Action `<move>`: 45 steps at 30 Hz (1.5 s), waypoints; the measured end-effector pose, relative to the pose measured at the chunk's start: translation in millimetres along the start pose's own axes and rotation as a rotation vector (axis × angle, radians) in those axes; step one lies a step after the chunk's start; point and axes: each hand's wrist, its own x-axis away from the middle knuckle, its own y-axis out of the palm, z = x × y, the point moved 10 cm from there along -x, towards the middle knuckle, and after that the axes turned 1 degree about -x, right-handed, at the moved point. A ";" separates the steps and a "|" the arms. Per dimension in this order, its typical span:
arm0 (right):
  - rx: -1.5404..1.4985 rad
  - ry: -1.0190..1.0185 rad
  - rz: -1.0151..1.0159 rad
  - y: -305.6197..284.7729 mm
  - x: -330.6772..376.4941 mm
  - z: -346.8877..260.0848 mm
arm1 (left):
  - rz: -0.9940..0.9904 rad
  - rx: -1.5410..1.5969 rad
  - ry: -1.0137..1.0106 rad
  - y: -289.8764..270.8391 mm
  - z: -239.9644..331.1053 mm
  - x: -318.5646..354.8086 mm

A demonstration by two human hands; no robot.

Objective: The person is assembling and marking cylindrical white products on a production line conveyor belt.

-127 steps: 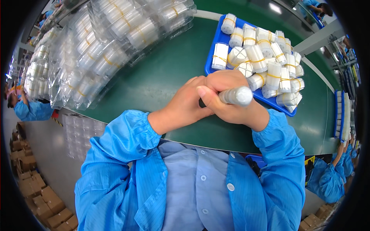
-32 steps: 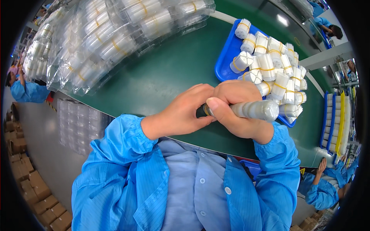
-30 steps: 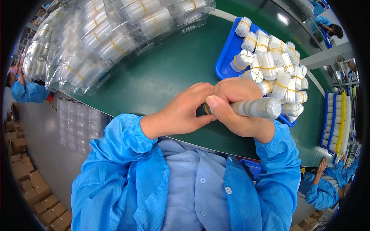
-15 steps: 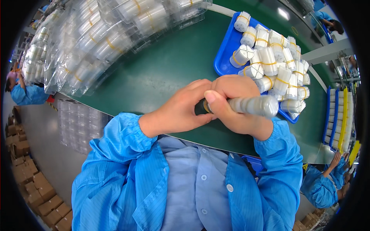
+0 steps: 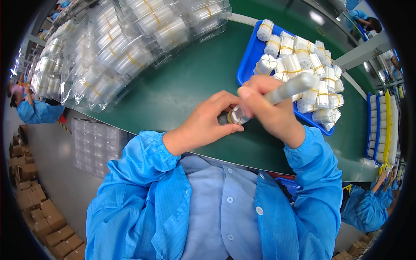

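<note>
Fingers [image 5: 225, 105] of the left hand [image 5: 206, 123] are pressed together around the lower end of a pale, slim bundle of white pieces [image 5: 277, 93], while the right hand [image 5: 271, 112] is wrapped shut about its middle, holding it tilted, its upper end toward the blue tray [image 5: 248, 65]. Both hands hover over the near edge of the green desk [image 5: 186, 82], whose front rim curves just below the wrists. Largest on the desk is a heap of clear plastic bags [image 5: 117, 47] filled with white pieces banded in yellow, running along the far left side from the left corner toward the middle. Between that heap and the tray lies an open band of green surface, the only free room near the hands. The tray sits at the far right, just beyond the right hand, piled with white bundles tied with yellow bands [image 5: 303, 56]; the held bundle's upper end overlaps them in view. Further right, stacked blue and yellow trays [image 5: 383, 125] stand beside the desk's right edge. Both forearms, in blue sleeves [image 5: 143, 160], come in from below with the elbows spread and the wrists meeting over the desk's front edge.
</note>
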 end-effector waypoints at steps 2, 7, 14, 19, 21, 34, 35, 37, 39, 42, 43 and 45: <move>-0.062 -0.094 0.121 -25.6 -0.8 -18.9 | -0.047 0.057 -0.055 -1.2 -9.9 -0.7; -0.104 -0.239 0.259 -64.9 2.6 -64.7 | -0.100 0.639 -0.247 5.3 -26.0 1.2; -0.114 -0.220 0.257 -62.2 2.9 -66.1 | -0.170 1.077 -0.372 7.3 -23.9 -2.5; -0.113 -0.210 0.240 -60.9 3.2 -64.9 | -0.125 1.091 -0.314 1.3 -30.1 -1.2; -0.103 -0.208 0.240 -60.2 3.5 -64.4 | -0.111 1.079 -0.308 -0.7 -33.3 -0.8; -0.079 -0.158 0.217 -55.1 3.9 -60.5 | -0.092 1.269 -0.300 -12.4 -29.6 -7.4; -0.081 -0.162 0.200 -53.5 4.7 -60.5 | -0.025 1.098 -0.285 -18.1 -24.2 -4.1; -0.085 -0.195 0.197 -55.0 6.7 -64.3 | 0.096 0.684 -0.123 -47.7 6.7 -9.5; -0.091 -0.201 0.206 -56.1 7.4 -69.1 | 0.329 0.095 0.149 -98.7 65.4 -11.9; -0.105 -0.201 0.226 -57.7 10.0 -75.7 | 0.721 -0.833 0.338 -161.3 142.6 -17.6; -0.106 -0.213 0.219 -57.2 10.5 -77.6 | 0.736 -0.984 0.316 -175.1 146.2 -25.7; -0.094 -0.237 0.200 -56.9 11.9 -82.0 | 0.709 -1.181 0.266 -192.2 141.1 -38.6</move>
